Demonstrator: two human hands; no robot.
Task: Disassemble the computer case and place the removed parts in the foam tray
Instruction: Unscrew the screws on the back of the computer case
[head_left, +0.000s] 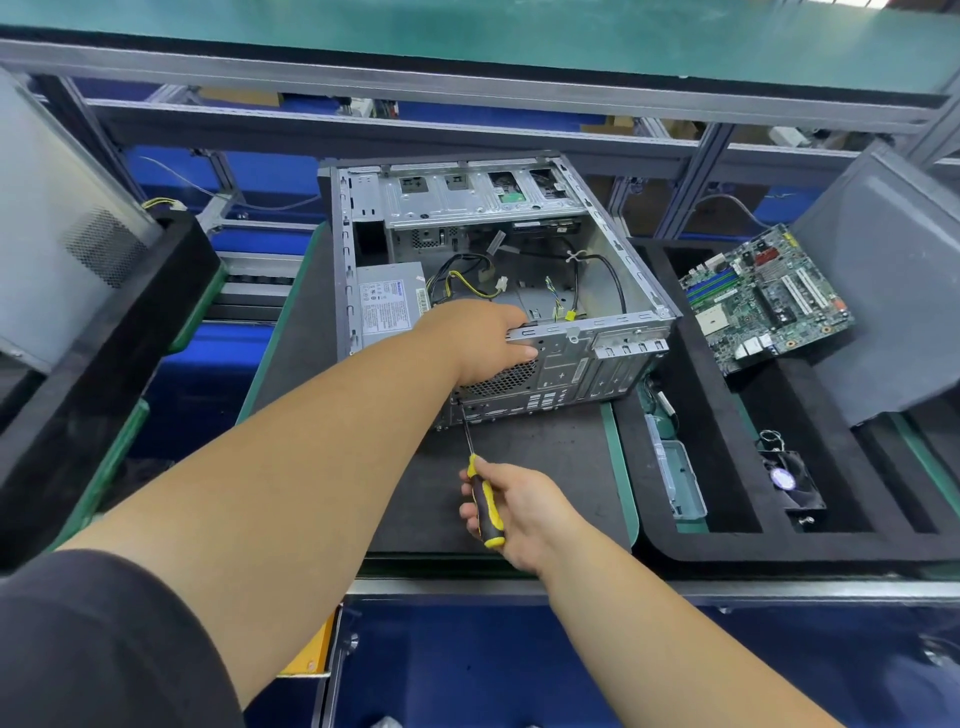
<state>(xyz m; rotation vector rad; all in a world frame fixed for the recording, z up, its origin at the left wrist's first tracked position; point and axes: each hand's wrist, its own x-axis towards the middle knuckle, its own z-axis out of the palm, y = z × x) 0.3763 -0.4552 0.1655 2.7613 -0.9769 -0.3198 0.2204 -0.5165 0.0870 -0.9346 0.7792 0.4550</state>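
An open metal computer case (613, 270) lies on its side on a dark mat, with a power supply (387, 304) and loose cables inside. My left hand (480, 343) grips the top edge of the case's rear panel, above the fan grille. My right hand (511, 512) holds a yellow-and-black screwdriver (485, 506), its thin shaft pointing up at the lower left of the rear panel. The black foam tray (722, 540) stands to the right and holds a green motherboard (763, 299), a small fan (789, 480) and a pale plastic part (680, 480).
A grey side panel (893, 280) leans in the tray at far right. Another black foam tray (88, 364) with a grey panel (57, 228) sits at left. Aluminium frame rails (467, 78) cross behind the case. The bench's metal front edge (779, 590) runs below the tray.
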